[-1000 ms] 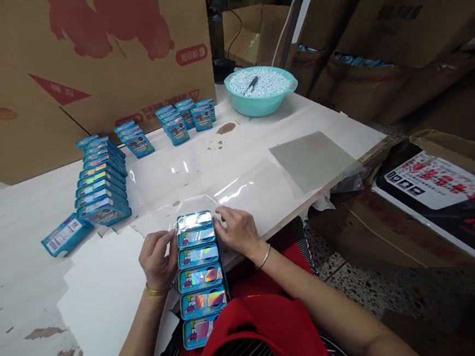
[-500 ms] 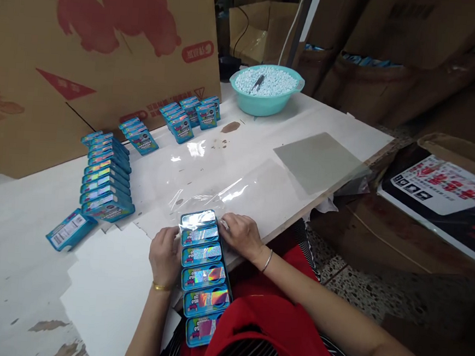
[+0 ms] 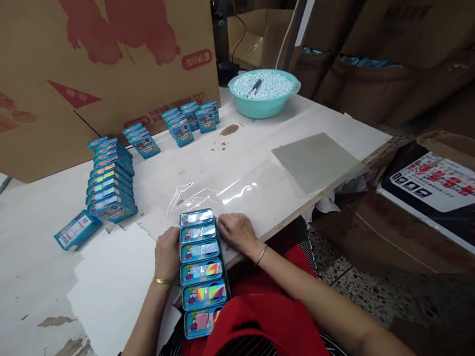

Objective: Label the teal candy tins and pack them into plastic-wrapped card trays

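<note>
A row of several small blue candy tins [image 3: 200, 272] with shiny holographic strips sits in a narrow tray at the table's front edge, its near end against the red apron. Clear plastic film [image 3: 197, 195] spreads from the far end of the row. Along the row's left side, my left hand [image 3: 167, 256] has its fingers curled, apparently pinching the film edge. My right hand [image 3: 236, 231] is closed in the same way at the far right corner. The fingertips of both hands are partly hidden.
Packs of blue tins [image 3: 112, 182] stand in rows at the left, one pack [image 3: 77, 230] apart. White sheets [image 3: 114, 278] lie in front. A turquoise basin [image 3: 263, 107] of pale candies stands at the back. A large carton [image 3: 117, 81] walls the rear left; a plastic sheet [image 3: 319, 161] lies right.
The view has shifted slightly. My hands stay on either side of the tin row, and the film beyond it has spread a little farther from the tins.
</note>
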Demonstrator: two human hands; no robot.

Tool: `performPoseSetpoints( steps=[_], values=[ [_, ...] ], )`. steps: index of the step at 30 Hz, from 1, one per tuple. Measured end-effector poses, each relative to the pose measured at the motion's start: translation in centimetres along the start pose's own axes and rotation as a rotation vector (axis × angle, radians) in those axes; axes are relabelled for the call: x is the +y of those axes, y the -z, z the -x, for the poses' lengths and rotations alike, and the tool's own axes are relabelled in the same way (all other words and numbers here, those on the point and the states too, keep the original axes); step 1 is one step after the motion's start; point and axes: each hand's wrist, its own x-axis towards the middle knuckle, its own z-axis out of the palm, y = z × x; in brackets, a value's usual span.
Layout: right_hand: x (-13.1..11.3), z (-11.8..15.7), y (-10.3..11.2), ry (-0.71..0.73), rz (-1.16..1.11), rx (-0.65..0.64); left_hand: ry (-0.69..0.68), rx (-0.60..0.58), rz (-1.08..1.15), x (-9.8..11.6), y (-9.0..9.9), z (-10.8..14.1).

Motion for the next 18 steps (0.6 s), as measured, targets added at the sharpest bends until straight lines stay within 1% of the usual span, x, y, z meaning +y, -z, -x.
performPoseSetpoints(
  steps=[3, 7, 9, 10, 13, 15, 16, 18],
  values=[
    [-0.2, 0.9, 0.5, 0.052, -0.068, -0.044, -0.038, -0.021, -0.019, 0.0, 0.6, 0.4],
    [-0.9, 2.6, 1.3, 0.061, -0.136, -0.070, -0.145, -0.047, -0.014, 0.2, 1.6, 1.9],
    [-1.3, 3.1, 1.6, 0.040, -0.151, -0.074, -0.152, -0.034, 0.000, 0.3, 2.0, 2.5],
    [-1.5, 3.1, 1.8, 0.020, -0.155, -0.072, -0.135, -0.014, 0.002, 0.4, 2.0, 2.7],
    [-2.0, 2.4, 2.4, -0.080, -0.175, -0.033, -0.039, 0.078, 0.002, 0.7, 2.0, 2.6],
    [-2.3, 1.4, 2.9, -0.124, -0.183, 0.014, -0.005, 0.139, -0.006, 0.7, 1.8, 2.2],
    [-2.4, 0.9, 3.1, -0.114, -0.177, 0.033, -0.008, 0.159, -0.017, 0.7, 1.8, 2.0],
    [-2.4, 0.3, 3.3, -0.032, -0.147, 0.051, -0.058, 0.184, -0.050, 0.8, 1.8, 2.0]
  ],
)
